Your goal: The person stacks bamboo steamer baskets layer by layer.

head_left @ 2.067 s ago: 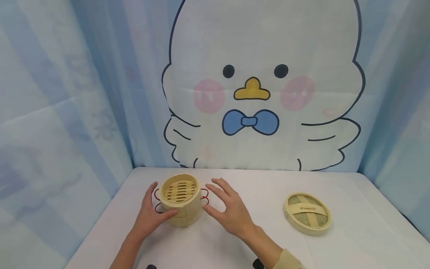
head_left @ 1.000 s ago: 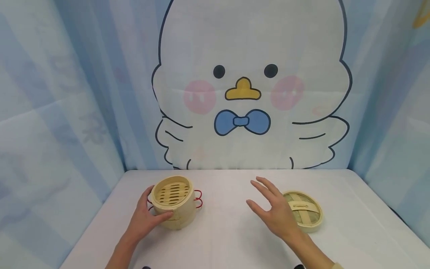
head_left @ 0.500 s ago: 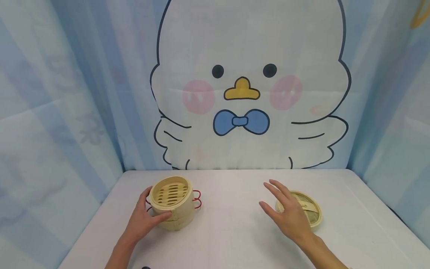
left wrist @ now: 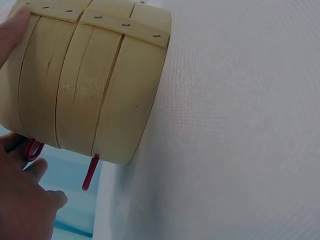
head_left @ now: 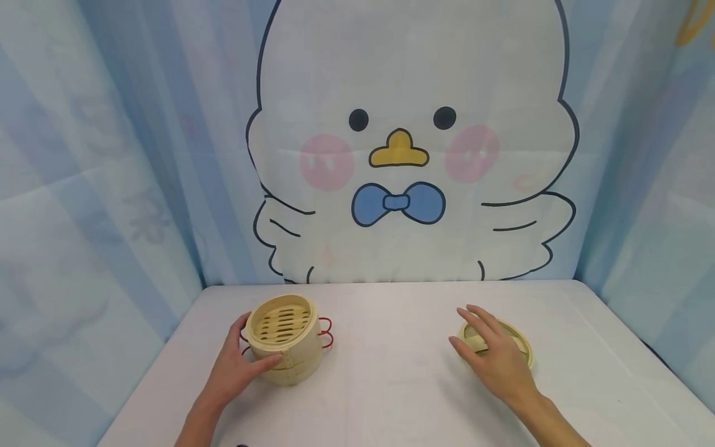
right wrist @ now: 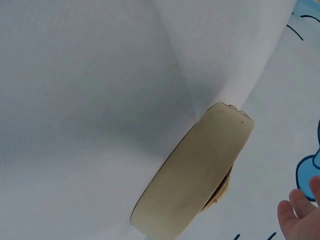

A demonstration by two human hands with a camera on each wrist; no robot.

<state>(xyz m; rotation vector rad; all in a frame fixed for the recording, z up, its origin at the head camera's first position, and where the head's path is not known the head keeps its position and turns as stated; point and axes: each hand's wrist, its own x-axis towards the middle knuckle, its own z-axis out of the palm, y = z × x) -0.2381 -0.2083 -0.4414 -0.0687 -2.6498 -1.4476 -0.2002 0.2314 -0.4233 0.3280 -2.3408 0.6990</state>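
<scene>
A round bamboo steamer (head_left: 298,360) stands at the left of the table, its slatted rack facing up and red loops (head_left: 326,333) on its sides. My left hand (head_left: 230,369) grips its near left side, thumb on the front wall and fingers round the left. In the left wrist view, the steamer wall (left wrist: 90,85) shows stapled seams, with fingers beside a red loop. My right hand (head_left: 503,371) hovers over the bamboo lid (head_left: 524,343), fingers spread and holding nothing, hiding part of it. The right wrist view has the lid (right wrist: 195,167) from its side, apart from the fingertips.
The white-covered table (head_left: 385,385) stretches between the steamer and the lid. A curtain (head_left: 413,248) with a cartoon bird closes off the back, and blue-white curtains (head_left: 95,248) hang at the sides. A small dark spot (head_left: 242,445) shows at the bottom edge.
My right hand has left the steamer's right side and moved right, over the lid. My left hand stays at the steamer. The head view has shifted slightly.
</scene>
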